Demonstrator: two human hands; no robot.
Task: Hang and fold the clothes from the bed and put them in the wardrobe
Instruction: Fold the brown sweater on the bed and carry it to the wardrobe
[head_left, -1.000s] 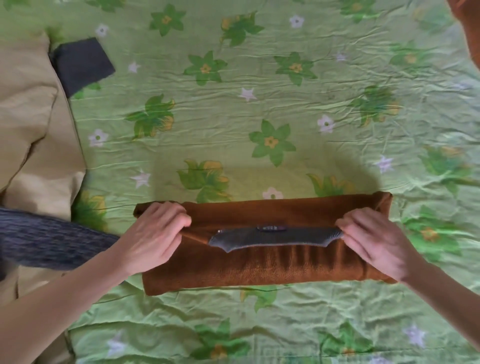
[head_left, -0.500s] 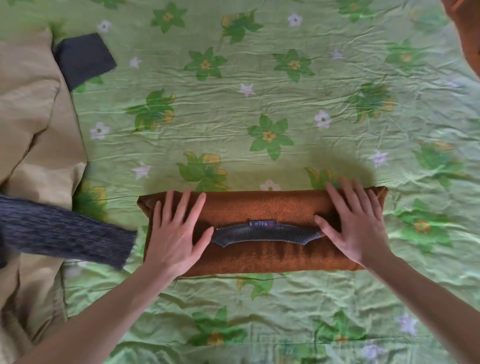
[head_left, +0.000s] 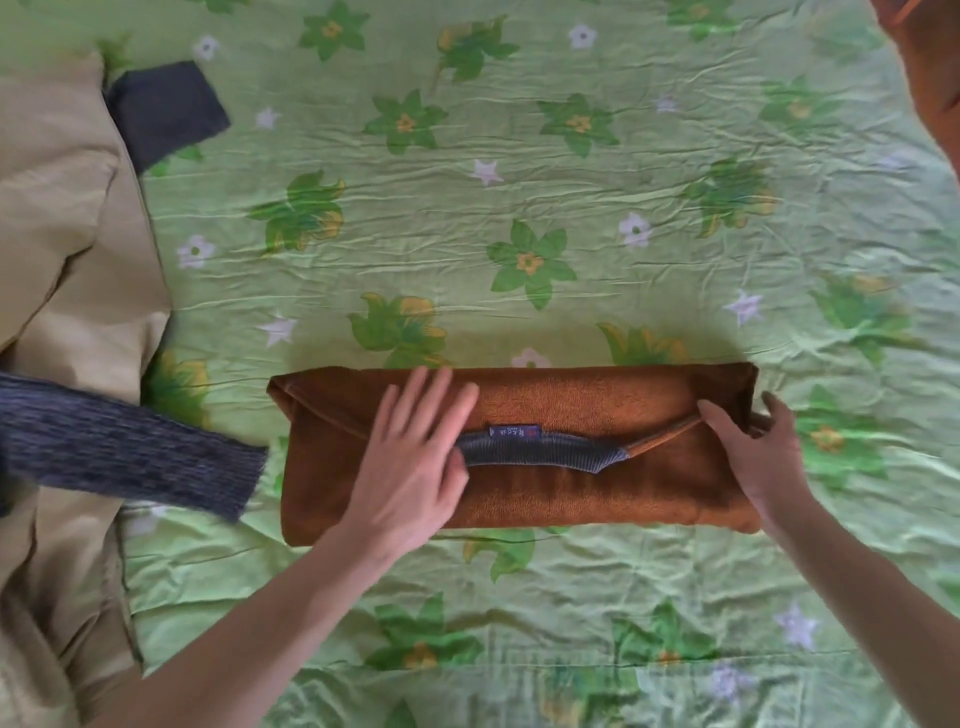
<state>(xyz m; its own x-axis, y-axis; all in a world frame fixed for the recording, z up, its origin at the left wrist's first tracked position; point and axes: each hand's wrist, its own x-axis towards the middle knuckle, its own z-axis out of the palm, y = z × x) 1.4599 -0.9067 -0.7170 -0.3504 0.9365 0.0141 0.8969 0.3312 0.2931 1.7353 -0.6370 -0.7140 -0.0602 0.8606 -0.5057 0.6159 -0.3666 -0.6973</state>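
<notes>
A folded brown garment (head_left: 597, 493) with a grey ribbed collar (head_left: 545, 452) and a small blue label lies as a long rectangle across the green flowered bedsheet (head_left: 519, 182). My left hand (head_left: 415, 462) lies flat on its left half with the fingers spread, its edge touching the collar's left end. My right hand (head_left: 753, 457) is at the garment's right end, thumb on top near the folded flap and fingers curled around the right edge.
A beige garment (head_left: 62, 260) is heaped along the left side of the bed. A dark blue-grey knit sleeve (head_left: 130, 457) lies across it, ending just left of the brown garment. A dark grey cloth (head_left: 166, 111) sits at the upper left, and an orange-brown fabric (head_left: 930, 67) at the top right corner.
My left hand has slid right along the garment to the collar. My right hand has moved from lying flat on top to gripping the right end.
</notes>
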